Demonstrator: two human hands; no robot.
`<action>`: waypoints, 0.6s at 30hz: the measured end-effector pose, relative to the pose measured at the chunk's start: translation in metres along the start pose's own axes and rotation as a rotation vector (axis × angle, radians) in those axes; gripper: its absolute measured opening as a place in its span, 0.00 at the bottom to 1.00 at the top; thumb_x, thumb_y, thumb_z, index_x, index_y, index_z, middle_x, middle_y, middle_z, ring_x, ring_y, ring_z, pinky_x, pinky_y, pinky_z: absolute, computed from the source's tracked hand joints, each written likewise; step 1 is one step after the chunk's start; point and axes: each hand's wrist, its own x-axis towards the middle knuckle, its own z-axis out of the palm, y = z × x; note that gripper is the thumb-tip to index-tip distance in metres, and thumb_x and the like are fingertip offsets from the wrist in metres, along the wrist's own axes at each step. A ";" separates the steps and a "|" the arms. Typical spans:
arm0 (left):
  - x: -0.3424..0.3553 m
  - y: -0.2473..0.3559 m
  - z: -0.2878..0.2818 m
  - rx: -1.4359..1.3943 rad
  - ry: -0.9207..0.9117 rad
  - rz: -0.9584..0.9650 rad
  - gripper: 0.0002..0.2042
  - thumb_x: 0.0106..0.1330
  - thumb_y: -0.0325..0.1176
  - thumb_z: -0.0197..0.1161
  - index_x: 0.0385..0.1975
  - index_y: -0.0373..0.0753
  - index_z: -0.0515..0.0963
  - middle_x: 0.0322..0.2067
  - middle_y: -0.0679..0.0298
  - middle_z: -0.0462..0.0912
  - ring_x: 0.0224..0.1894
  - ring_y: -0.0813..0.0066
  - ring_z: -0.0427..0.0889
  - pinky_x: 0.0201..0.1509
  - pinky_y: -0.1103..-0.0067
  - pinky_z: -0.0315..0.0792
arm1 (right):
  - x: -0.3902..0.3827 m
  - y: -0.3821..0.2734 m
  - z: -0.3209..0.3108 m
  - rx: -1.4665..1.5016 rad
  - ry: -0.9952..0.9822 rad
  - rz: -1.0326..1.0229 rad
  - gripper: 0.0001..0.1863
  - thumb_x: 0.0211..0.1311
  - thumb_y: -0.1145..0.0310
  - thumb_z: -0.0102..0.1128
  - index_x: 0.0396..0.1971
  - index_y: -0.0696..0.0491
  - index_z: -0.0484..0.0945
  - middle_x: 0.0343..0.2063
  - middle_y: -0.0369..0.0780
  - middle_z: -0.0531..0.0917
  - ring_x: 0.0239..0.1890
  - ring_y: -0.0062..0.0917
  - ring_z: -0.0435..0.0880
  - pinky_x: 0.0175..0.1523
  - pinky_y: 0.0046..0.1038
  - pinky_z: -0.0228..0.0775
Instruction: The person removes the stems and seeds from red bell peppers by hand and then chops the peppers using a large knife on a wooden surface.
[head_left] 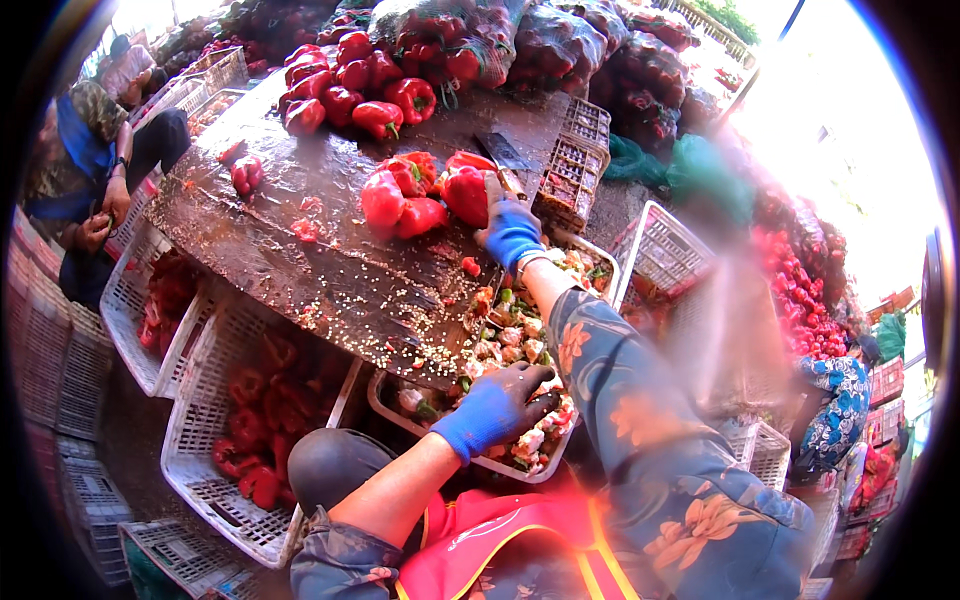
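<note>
- Flowered sleeve (640, 400) foremost, the right arm stretched across toward the table (240, 215), a broad brown slab.
- Below the table's near edge sat the tray (540, 476) of trimmings.
- Over it hung the left hand (500, 405), thumb and fingers parted, nothing visible between them.
- Far nearer the pepper, the right hand (515, 232) had fingers against its right side; how firmly, I couldn't tell.
- That red pepper (466, 197) lay just forward-left of the palm.
- Just beyond, the knife (503, 150) pointed away.

The table front (325, 270) offers passage; bunched peppers (416, 214) block beyond.
</note>
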 end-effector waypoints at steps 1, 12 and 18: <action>-0.002 0.000 -0.003 0.007 -0.011 -0.010 0.20 0.70 0.48 0.62 0.54 0.41 0.79 0.48 0.48 0.83 0.50 0.48 0.83 0.53 0.61 0.76 | 0.000 0.007 0.002 0.012 0.020 -0.047 0.53 0.48 0.58 0.74 0.74 0.44 0.54 0.60 0.52 0.77 0.58 0.49 0.81 0.59 0.47 0.76; 0.013 -0.001 -0.065 -1.011 0.885 -0.100 0.25 0.70 0.31 0.67 0.65 0.32 0.70 0.53 0.60 0.79 0.54 0.73 0.79 0.54 0.77 0.79 | -0.092 0.047 -0.040 1.125 -0.102 -0.304 0.45 0.46 0.72 0.83 0.66 0.55 0.65 0.58 0.38 0.77 0.59 0.24 0.76 0.67 0.30 0.70; 0.003 -0.012 -0.093 -0.931 0.713 0.022 0.24 0.73 0.41 0.64 0.63 0.33 0.73 0.51 0.65 0.82 0.53 0.80 0.79 0.59 0.81 0.73 | -0.135 0.019 -0.078 1.318 -0.340 -0.307 0.47 0.43 0.77 0.84 0.66 0.55 0.67 0.58 0.37 0.78 0.60 0.22 0.76 0.68 0.31 0.69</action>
